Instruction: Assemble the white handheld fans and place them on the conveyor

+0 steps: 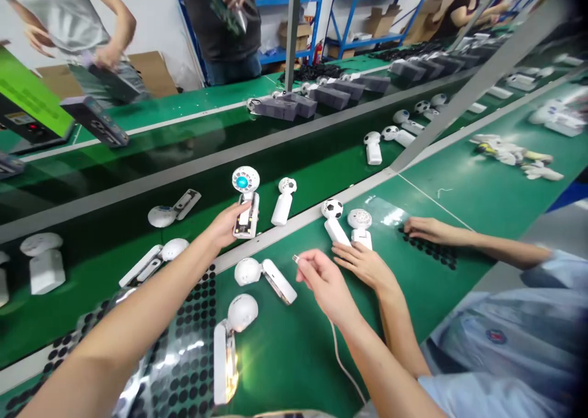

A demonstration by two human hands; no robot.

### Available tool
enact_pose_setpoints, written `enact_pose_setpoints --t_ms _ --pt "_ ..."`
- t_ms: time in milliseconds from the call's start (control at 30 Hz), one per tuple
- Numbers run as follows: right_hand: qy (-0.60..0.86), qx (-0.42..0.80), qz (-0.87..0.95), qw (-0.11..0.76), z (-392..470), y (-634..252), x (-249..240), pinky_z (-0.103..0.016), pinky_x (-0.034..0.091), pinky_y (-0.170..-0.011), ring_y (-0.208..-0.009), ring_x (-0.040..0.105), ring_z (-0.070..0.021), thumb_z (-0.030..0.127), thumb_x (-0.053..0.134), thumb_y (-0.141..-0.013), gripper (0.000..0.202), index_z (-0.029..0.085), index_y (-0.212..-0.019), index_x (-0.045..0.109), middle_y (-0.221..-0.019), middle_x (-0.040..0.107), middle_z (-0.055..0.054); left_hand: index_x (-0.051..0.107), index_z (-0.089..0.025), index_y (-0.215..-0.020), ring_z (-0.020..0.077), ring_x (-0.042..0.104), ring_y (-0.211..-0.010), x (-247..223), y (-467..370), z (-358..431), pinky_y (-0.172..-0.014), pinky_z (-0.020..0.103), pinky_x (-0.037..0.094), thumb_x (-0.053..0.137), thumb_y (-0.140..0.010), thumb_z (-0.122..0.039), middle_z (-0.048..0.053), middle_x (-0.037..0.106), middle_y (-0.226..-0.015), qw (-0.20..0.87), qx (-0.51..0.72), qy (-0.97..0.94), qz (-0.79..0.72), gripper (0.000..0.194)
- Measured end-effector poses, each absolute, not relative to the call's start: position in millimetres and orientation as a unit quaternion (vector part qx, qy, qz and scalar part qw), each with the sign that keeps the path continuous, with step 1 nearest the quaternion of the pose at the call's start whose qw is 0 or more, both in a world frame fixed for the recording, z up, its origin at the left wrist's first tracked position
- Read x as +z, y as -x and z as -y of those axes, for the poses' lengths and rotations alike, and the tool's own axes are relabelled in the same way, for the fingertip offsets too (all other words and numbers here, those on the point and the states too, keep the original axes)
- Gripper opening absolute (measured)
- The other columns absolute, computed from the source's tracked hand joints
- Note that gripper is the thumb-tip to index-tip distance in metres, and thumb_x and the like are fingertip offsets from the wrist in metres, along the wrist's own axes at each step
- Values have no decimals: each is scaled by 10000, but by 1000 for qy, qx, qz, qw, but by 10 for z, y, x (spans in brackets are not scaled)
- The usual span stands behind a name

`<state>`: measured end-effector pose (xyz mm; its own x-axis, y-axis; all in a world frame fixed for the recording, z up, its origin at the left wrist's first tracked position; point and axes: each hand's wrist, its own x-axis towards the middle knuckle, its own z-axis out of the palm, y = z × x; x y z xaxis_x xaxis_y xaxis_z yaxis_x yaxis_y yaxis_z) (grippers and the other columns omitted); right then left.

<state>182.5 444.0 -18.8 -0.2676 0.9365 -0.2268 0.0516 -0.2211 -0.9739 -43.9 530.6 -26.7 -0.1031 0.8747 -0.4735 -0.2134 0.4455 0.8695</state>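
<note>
My left hand [224, 227] is closed around a white handheld fan [246, 181] with a blue centre, held over the belt's near edge. Its handle shows inner parts and small lights. Pinched in the fingers of my right hand [329, 288] is a USB cable [339, 358], its small metal plug pointing up and left. Between my arms, a white fan [275, 280] lies folded on the green table, cover off. Nearer me another fan [225, 360] glows yellow along its handle. A fan with a football-patterned head [283, 202] lies on the belt right of my left hand.
A co-worker's hands [367, 269] on the right touch fans and a sheet of black round stickers [432, 252]. A larger sticker sheet [193, 326] lies under my left arm. The green belt [193, 160] carries several fans; grey boxes [333, 96] line the far side. A metal post [468, 90] rises at right.
</note>
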Motion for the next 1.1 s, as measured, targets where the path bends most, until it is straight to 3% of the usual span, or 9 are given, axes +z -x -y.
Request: enact_pose_setpoints --t_ms 133,267,400,533,833,1100 --pt "460 606 533 368 -4354 -1713 23 -211 313 -442 -445 405 -75 367 474 -832 179 197 -783 504 -564 512 47 590 -116 -909 150 603 -602 23 40 -4628 -539 241 484 522 -801 -191 69 629 -733 737 459 -184 -460 148" --pt "431 613 544 378 -4212 -1668 127 -225 387 -514 -523 482 -96 346 483 -828 161 194 -782 511 -577 523 41 594 -117 -891 157 603 -574 151 -135 -4270 -533 270 504 498 -818 -185 58 628 -691 776 445 -167 -414 138" --pt "417 603 554 394 -4101 -1697 185 -245 421 -574 -562 510 -104 327 473 -834 150 189 -789 511 -583 513 41 580 -126 -886 156 601 -555 224 -184 -4134 -514 271 506 484 -825 -174 54 630 -679 785 448 -169 -392 123" --pt "434 573 568 402 -4033 -1764 273 -221 385 -520 -514 472 -89 311 483 -825 142 186 -762 502 -551 498 52 566 -118 -958 177 614 -560 319 -238 -4030 -527 297 516 475 -831 -189 61 628 -661 797 416 -177 -401 172" --pt "465 548 630 295 -3975 -1884 296 -206 326 -475 -473 414 -78 283 478 -807 139 193 -701 477 -532 490 62 524 -182 -1101 140 608 -716 348 -335 -3866 -598 208 478 628 -749 -252 47 628 -915 715 413 -309 -473 374" --pt "453 600 585 304 -4049 -1984 140 -209 312 -485 -479 418 -75 283 491 -792 140 181 -698 470 -516 474 68 531 -164 -1064 121 582 -648 248 -401 -3900 -574 211 456 592 -779 -291 44 616 -841 743 384 -267 -478 318"
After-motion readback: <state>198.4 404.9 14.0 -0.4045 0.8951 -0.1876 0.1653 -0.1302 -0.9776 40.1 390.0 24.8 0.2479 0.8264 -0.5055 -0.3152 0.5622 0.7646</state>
